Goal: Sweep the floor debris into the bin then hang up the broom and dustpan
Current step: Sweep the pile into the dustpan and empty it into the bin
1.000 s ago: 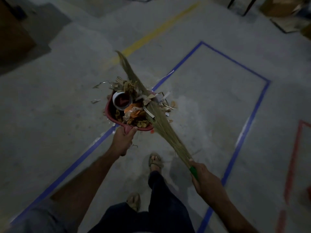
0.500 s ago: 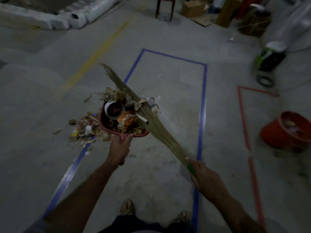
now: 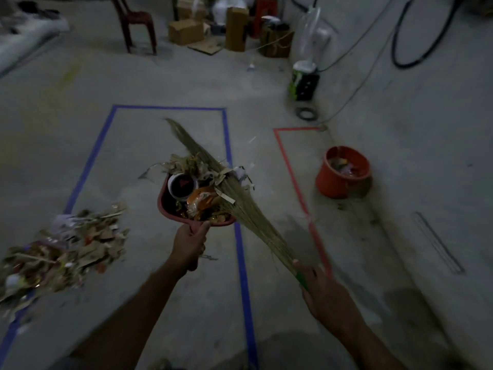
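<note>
Far left there's one big heap of debris (image 3: 64, 249) on the floor, paper scraps and cardboard mostly, sitting across the blue tape line (image 3: 241, 263), so my guess is there's at least one more scoop to go. Next over, the left hand (image 3: 190, 245) has its fingers wrapped round the handle of the one red dustpan (image 3: 170, 209), held up and about level so the load doesn't spill: a white cup (image 3: 182, 186), an orange wrapper (image 3: 201, 200), dry leaves. The single grass broom (image 3: 240, 198) lies diagonally over the pile, bristles on top of it, probably pinning the light stuff down for the carry. The right hand (image 3: 324, 297) is curled round the broom's green grip, though it's dim and smeary there so I can't make out the fingers well. Further right, past the red tape (image 3: 298, 188), one orange bin (image 3: 344, 173) stands by the wall, already with some rubbish in it, well apart from the pan
</note>
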